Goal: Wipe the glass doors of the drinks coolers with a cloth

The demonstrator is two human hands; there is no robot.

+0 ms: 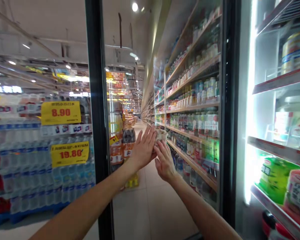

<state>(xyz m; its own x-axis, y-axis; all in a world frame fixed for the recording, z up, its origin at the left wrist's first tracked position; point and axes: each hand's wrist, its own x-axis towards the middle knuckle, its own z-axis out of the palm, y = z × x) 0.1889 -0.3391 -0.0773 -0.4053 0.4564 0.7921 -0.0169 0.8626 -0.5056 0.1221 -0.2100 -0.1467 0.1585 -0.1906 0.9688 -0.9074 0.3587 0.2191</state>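
Both my arms reach forward to the glass door (190,66) of a shop fridge, which stands swung out in front of me. My left hand (143,149) is raised with its fingers stretched and spread, and its fingertips are against a small crumpled pale cloth (161,134). My right hand (164,162) is just below it, back toward me. Its fingers are pressed together and point up into the underside of the cloth. The cloth sits at the glass between the two hands.
The door's black frame stands at left (98,116) and right (229,110). The lit fridge shelves (277,150) at right hold green and red packs. Through the glass I see a long aisle of bottle shelves, stacked water packs and yellow price signs (61,112).
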